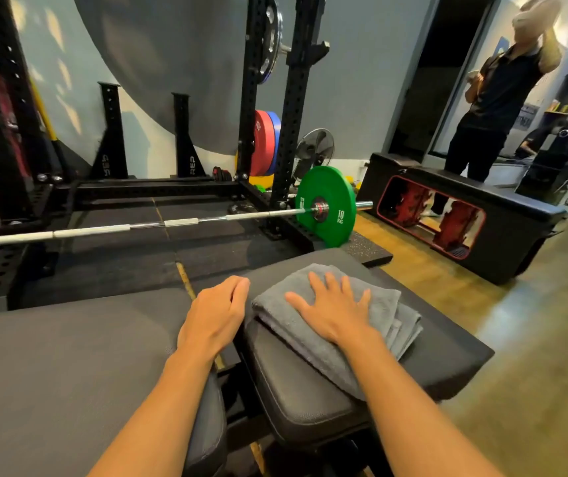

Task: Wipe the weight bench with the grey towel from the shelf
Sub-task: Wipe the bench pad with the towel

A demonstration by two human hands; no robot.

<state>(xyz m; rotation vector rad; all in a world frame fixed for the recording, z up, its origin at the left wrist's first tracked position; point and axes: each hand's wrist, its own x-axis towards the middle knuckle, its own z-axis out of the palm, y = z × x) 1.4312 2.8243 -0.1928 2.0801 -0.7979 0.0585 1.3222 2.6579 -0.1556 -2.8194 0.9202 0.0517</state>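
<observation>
- under the right hand (pixel 335 313) lies the grey towel (pixel 313 339), folded into a thick pad on the smaller black pad of the weight bench (pixel 296 397).
- that hand is spread flat, fingers fanned, palm pressing down on the towel rather than pinching it.
- just left of it, across the gap between the two pads, the left hand (pixel 215 316) rests on the edge of the longer pad (pixel 62 366), fingers curled loosely together and holding nothing.
- wiping looks to be the step in hand, with the towel already on the bench.
- next move, i'd judge: keep the palm's weight on and slide the towel along the pad, then cross to the longer one.
- towel looks soft, layered, edges stepped toward the wrist side.
</observation>
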